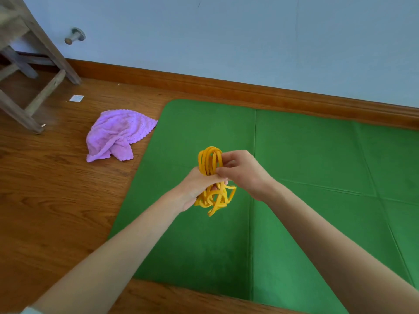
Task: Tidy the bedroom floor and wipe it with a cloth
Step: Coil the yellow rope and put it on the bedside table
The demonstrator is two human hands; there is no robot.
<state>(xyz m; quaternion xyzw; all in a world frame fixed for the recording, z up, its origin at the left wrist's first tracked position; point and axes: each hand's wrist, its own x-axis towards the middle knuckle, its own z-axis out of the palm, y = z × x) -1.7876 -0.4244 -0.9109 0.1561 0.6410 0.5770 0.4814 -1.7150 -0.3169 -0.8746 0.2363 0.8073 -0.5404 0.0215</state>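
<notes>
Both hands are on the yellow cord (212, 177), held in the air above the green mat (294, 155). Left hand (197, 189) is curled round the middle of the bundle and clamps it tight; loops stick out above the fist and more hang loose below. Right hand (242, 173) pinches the top loops w/ thumb and fingers, near the left fist. Cord does not touch the mat, it hangs free between the hands.

I think the step in hand is the tidying part: person gathers the cord into a neat coil. Wiping is not yet begun, bc the purple cloth (118, 137) lies crumpled on the wooden floor (56, 200), just beside the left edge of the mat, and nobody touches it. Next move probably needs the loose lower loops tucked or wrapped so the bundle does not fall open, then a place to put it away; I cannot see such a place from here.

Around: a wooden stool (29, 64) stands at far left near the wall, a small white paper scrap (76, 98) lies on the floor beside its legs, and a metal door stopper (74, 36) sticks out of the wall above the baseboard (226, 87). Mat covers much of the floor, so for wiping under it, it must be lifted or moved first, I guess. Stool legs also stand in the way of the cloth in that corner.
</notes>
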